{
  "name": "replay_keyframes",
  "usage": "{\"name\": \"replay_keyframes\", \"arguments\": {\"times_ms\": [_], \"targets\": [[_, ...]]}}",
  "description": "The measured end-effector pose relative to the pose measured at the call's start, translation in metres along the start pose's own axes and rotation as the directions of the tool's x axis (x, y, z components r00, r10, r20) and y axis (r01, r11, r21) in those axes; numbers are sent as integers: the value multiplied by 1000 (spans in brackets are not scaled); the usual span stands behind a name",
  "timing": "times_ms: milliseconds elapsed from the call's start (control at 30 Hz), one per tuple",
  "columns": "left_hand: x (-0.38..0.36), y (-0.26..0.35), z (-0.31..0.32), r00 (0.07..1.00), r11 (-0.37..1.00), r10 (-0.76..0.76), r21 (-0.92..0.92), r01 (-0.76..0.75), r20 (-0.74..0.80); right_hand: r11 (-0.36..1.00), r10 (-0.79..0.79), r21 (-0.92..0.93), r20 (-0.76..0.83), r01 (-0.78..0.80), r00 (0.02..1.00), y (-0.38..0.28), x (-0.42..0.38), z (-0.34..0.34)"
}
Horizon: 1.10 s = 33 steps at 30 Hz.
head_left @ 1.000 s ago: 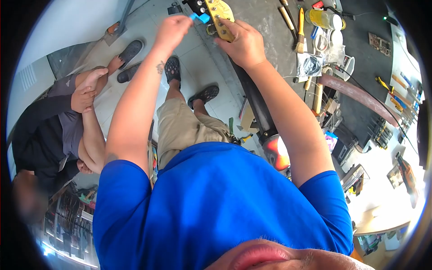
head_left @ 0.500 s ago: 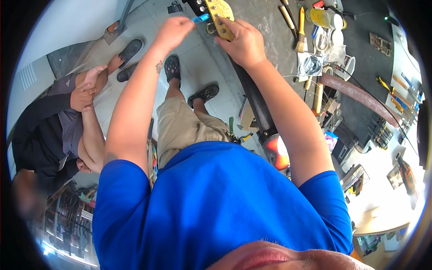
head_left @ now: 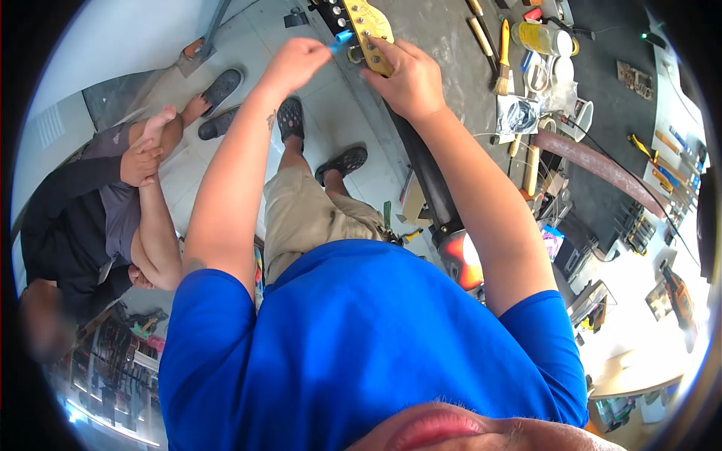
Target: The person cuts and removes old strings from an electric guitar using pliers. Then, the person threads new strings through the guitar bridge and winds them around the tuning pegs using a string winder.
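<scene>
My left hand [head_left: 298,65] is closed around a light-blue string winder [head_left: 343,39]. The winder's head sits at the tuning pegs along the left edge of a yellow guitar headstock [head_left: 368,30], near the top of the view. My right hand [head_left: 412,78] grips the lower part of that headstock. Its index finger lies across the face by the string posts, and the thumb is at the near edge. The dark guitar neck and body are mostly out of sight.
A dark workbench [head_left: 459,98] carries a yellow-handled brush [head_left: 502,60], a jar [head_left: 538,37], tape rolls and cables. A reddish padded tube [head_left: 602,167] lies farther right. Another person [head_left: 83,195] sits at left, hands on a raised leg.
My left hand and the winder have shifted slightly, and the winder's angle is different. The right hand keeps its hold on the headstock. The whole view has moved a little.
</scene>
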<state>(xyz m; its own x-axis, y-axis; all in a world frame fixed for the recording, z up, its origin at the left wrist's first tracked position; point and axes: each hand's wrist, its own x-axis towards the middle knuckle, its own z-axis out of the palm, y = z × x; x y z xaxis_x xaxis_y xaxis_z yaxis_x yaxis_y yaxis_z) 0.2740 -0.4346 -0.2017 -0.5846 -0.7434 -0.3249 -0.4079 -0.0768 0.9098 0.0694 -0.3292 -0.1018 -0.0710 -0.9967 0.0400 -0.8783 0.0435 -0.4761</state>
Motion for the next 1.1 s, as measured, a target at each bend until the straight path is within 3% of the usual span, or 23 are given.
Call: {"name": "replay_keyframes", "arguments": {"times_ms": [33, 133, 167, 233, 267, 333, 400, 433, 533, 567, 667, 700, 800, 833, 967, 1067, 1100], "targets": [[-10, 28, -7, 984, 992, -84, -81, 98, 157, 1000, -3, 3, 2, 3, 1000, 0, 0, 0], [-5, 26, -23, 992, 862, -50, -498, 101, 114, 1000, 5, -6, 13, -5, 1000, 0, -4, -1], [-4, 19, -16, 995, 844, -95, -527, 96, 29, 1000, 10, -16, 22, -10, 1000, -1, -4, 0], [-5, 16, -6, 999, 990, -36, -138, 40, 25, 1000, -6, -21, 9, 6, 1000, 0, 1, 0], [-6, 13, -2, 999, 998, -13, 68, 10, 37, 1000, -14, -13, -4, 14, 1000, 0, -1, 1], [0, 18, -12, 998, 973, -18, -230, 32, 59, 1000, -22, -16, -16, 22, 1000, 3, 1, 0], [-5, 19, -22, 995, 858, -37, -507, 78, 92, 1000, -10, -25, 6, 10, 1000, 0, 0, -1], [-5, 19, -7, 988, 900, -84, -437, 17, -133, 1000, -15, -13, 0, 15, 1000, 1, 2, 1], [-7, 28, -12, 982, 993, -52, -92, 69, 180, 1000, -27, 7, -20, 27, 999, 2, 2, 2], [-7, 30, -22, 970, 957, -52, -267, 116, 236, 1000, -31, 4, -28, 31, 999, 1, 2, 1], [-2, 19, -19, 992, 762, -73, -636, 122, 102, 999, -34, -4, -28, 34, 999, 2, -3, 3], [-1, 25, -9, 985, 936, -135, -339, 92, -106, 999, -42, -7, -32, 42, 999, 4, -1, 5], [-8, 37, -22, 960, 968, -131, -179, 178, 247, 1000, -21, 2, -28, 21, 999, 3, 0, 4], [-6, 32, -22, 975, 898, -85, -410, 163, 203, 1000, -18, -11, -21, 18, 1000, 3, 0, 3], [5, -3, -4, 998, 998, 2, -55, -6, -69, 999, -1, -33, 1, 1, 1000, -1, 2, 1], [-7, 35, -28, 967, 931, -73, -331, 154, 245, 1000, 4, -4, -11, -4, 1000, 2, 1, 2], [-7, 31, -26, 987, 951, -74, -288, 112, 141, 1000, 3, 14, -16, -2, 1000, 1, 0, 3]]}}
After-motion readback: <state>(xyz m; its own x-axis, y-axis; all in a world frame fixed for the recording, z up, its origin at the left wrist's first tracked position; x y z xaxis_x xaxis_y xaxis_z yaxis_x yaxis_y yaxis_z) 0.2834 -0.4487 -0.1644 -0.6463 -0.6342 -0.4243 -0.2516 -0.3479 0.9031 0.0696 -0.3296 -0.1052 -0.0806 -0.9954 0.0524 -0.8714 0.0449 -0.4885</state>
